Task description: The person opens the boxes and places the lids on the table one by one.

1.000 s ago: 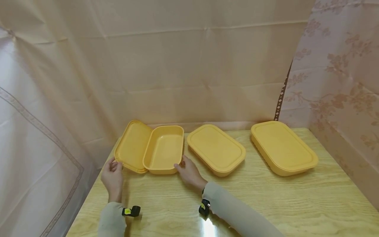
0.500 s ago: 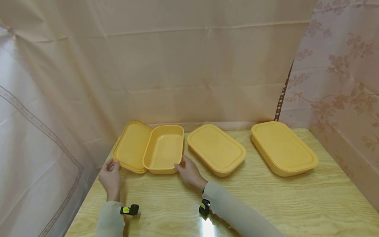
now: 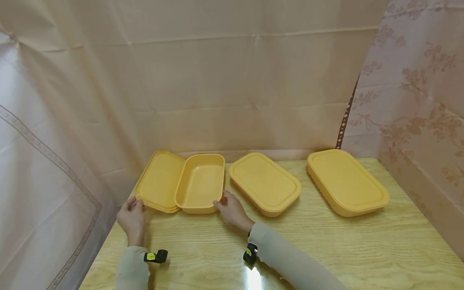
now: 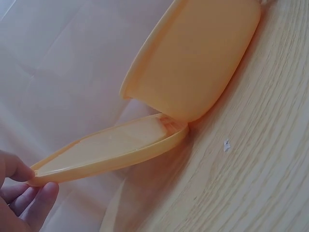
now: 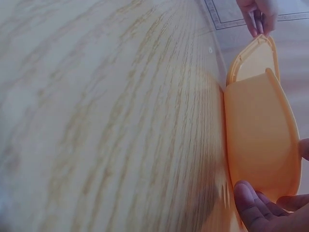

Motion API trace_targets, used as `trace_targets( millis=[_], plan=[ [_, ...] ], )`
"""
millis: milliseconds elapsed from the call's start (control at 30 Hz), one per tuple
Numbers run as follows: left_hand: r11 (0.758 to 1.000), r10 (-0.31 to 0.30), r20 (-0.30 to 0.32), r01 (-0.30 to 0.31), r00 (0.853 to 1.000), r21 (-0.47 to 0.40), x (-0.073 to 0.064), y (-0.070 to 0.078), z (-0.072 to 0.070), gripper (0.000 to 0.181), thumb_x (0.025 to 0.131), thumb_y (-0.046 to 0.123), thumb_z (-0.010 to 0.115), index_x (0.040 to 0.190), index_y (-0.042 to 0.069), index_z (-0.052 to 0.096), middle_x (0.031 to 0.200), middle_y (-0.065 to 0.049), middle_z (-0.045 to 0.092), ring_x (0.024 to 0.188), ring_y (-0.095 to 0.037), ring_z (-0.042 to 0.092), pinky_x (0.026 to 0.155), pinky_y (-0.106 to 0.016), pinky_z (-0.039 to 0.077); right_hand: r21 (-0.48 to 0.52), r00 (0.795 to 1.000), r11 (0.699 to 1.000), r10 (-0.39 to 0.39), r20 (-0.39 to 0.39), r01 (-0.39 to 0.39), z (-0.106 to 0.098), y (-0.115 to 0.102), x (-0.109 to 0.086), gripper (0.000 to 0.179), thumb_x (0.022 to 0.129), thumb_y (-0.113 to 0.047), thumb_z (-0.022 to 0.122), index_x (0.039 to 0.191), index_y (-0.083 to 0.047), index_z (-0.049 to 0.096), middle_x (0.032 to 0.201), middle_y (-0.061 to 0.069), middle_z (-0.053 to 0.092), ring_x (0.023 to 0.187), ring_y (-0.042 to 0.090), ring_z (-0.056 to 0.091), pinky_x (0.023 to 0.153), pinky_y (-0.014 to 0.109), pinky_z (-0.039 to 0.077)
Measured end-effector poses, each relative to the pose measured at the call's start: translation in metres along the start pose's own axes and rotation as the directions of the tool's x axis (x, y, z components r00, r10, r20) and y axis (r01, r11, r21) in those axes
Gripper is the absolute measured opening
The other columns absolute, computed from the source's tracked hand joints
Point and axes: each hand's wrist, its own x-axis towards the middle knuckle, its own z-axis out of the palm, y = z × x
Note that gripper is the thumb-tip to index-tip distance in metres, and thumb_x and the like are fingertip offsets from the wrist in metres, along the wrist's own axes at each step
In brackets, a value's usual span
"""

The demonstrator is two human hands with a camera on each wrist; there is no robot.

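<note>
A yellow rectangular food container (image 3: 201, 183) stands uncovered on the table, its inside bare. Its matching lid (image 3: 161, 180) leans at its left, underside up, with the inner edge low against the container and the outer edge raised. My left hand (image 3: 131, 217) pinches the lid's near left corner; in the left wrist view the thumb and fingertips (image 4: 46, 193) sit on either side of the lid's edge (image 4: 120, 159). At the container's near right corner, my right hand (image 3: 233, 211) holds on, thumb at the rim and fingers along the outer wall (image 5: 260, 130).
Two more yellow containers with lids on, a middle one (image 3: 264, 183) and a far right one (image 3: 348, 181), stand on the wooden table (image 3: 308, 249). A beige curtain (image 3: 232, 88) hangs behind the table, and patterned cloth (image 3: 427, 121) hangs at the right.
My left hand has moved slightly left and down with the lid, whose outer edge now lies lower and flatter. The right hand and the container have stayed in place.
</note>
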Motion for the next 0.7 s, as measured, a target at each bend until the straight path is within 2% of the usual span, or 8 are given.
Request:
trace_targets(
  millis=[200, 500, 700],
  plan=[
    [0.999, -0.041, 0.012, 0.041, 0.999, -0.001, 0.002, -0.001, -0.002, 0.037, 0.093, 0.003, 0.056, 0.128, -0.007, 0.058, 0.073, 0.017, 0.052, 0.061, 0.008, 0.056, 0.061, -0.011, 0.053, 0.0, 1.0, 1.0, -0.015, -0.002, 0.015, 0.0, 0.001, 0.0, 0.044, 0.096, -0.027, 0.061, 0.13, 0.0, 0.053, 0.1, 0.012, 0.06, 0.085, 0.017, 0.053, 0.073, 0.03, 0.044],
    [0.998, -0.065, 0.014, 0.064, 0.998, 0.023, 0.006, -0.009, -0.004, 0.039, 0.095, 0.007, 0.054, 0.132, -0.005, 0.055, 0.093, 0.0, 0.053, 0.062, 0.008, 0.057, 0.063, -0.008, 0.052, 0.021, 1.0, 1.0, -0.015, 0.006, 0.014, -0.001, 0.0, 0.0, 0.045, 0.096, -0.027, 0.06, 0.131, 0.0, 0.053, 0.099, 0.011, 0.06, 0.086, 0.017, 0.057, 0.074, 0.03, 0.048],
    [0.996, -0.08, 0.021, 0.079, 0.997, 0.026, 0.007, -0.012, -0.006, 0.039, 0.097, 0.009, 0.053, 0.133, -0.005, 0.055, 0.094, -0.001, 0.053, 0.065, 0.008, 0.056, 0.065, -0.009, 0.052, 0.03, 1.0, 0.999, -0.019, 0.013, 0.019, -0.002, -0.001, 0.0, 0.046, 0.097, -0.027, 0.06, 0.133, 0.001, 0.051, 0.098, 0.01, 0.059, 0.085, 0.016, 0.055, 0.073, 0.029, 0.046]
  ],
)
